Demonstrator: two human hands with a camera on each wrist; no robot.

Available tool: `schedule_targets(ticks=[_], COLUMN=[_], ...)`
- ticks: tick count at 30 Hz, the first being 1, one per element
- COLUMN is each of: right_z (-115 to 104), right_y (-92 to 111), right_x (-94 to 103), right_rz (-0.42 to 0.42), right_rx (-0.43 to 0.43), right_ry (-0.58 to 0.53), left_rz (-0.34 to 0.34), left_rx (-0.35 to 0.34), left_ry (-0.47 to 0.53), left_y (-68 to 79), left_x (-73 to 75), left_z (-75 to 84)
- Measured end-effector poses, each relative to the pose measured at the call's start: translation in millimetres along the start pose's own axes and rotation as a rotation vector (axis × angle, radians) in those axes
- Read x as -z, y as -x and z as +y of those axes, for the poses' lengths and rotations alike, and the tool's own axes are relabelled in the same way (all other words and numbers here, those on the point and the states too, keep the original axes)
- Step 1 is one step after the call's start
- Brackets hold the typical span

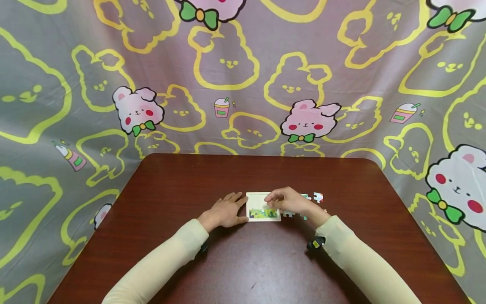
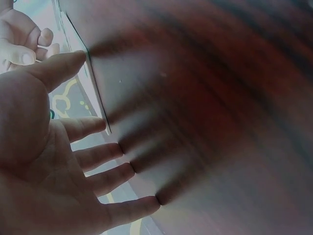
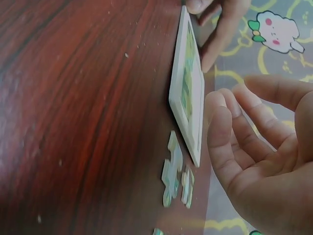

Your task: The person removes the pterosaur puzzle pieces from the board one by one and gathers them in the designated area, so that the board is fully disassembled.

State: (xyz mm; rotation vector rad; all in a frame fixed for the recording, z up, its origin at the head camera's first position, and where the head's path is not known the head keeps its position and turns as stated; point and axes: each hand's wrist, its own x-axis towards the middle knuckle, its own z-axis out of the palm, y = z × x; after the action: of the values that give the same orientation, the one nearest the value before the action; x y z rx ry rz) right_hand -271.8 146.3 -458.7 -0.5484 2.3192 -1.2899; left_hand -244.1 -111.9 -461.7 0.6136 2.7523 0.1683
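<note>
A white jigsaw tray (image 1: pixel 256 200) lies on the table, with joined green and yellow puzzle pieces (image 1: pixel 263 213) along its near side and a bare white board behind them. My left hand (image 1: pixel 225 212) is spread beside the tray, thumb and forefinger at its left edge; its fingers (image 2: pixel 100 156) are straight, tips down near the tabletop. Over the tray's right part hovers my right hand (image 1: pixel 290 201), its fingers (image 3: pixel 244 129) loosely bent with a gap to the thumb and no piece showing between them. Loose jigsaw pieces (image 3: pixel 170 178) lie just right of the tray, partly hidden under the right forearm.
The dark red-brown table (image 1: pixel 182 181) reaches out around the tray on all sides. One loose piece (image 1: pixel 318 197) lies farther out at the right. A patterned curtain (image 1: pixel 243 97) hangs behind the table and along its sides.
</note>
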Motion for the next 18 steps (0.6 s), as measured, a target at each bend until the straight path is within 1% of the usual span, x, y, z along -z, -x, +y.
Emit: schedule_targets(ticks=[3, 10, 18], right_z=[-1.8, -4.1, -9.9], right_y=[-3.5, -11.3, -15.6], right_x=[-4.4, -12.2, -19.1], right_rz=[-0.004, -0.021, -0.055], right_rx=[0.013, 0.062, 0.041], right_ry=[0.004, 0.057, 0.051], left_rz=[-0.001, -0.001, -0.002], left_rx=[0.0, 0.002, 0.002], left_ry=[0.0, -0.005, -0.004], left_y=[-0.6, -1.9, -2.6], left_x=[0.1, 0.7, 1.7], left_z=[-0.3, -1.3, -0.5])
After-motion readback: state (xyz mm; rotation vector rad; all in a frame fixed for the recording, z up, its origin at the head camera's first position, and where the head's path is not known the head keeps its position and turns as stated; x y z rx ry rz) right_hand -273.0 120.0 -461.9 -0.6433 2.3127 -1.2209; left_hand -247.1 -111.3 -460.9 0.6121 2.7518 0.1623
